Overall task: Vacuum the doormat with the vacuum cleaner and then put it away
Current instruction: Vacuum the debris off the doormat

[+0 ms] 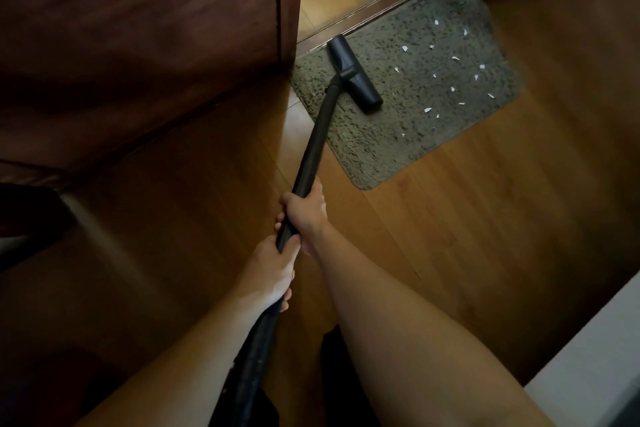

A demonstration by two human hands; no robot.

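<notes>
A grey shaggy doormat (408,121) lies on the wooden floor by a doorway. Several small white scraps (453,88) are scattered over its right half. The black vacuum head (355,74) rests on the mat's left part. Its black tube (313,149) slants down toward me. My right hand (306,213) grips the tube higher up. Just below it, my left hand (272,274) grips the tube where it meets the ribbed hose (254,357).
A dark wooden door (138,45) stands open on the left, its edge close to the mat's left corner. The door threshold (367,9) runs along the mat's far side. A pale surface (595,367) fills the lower right corner.
</notes>
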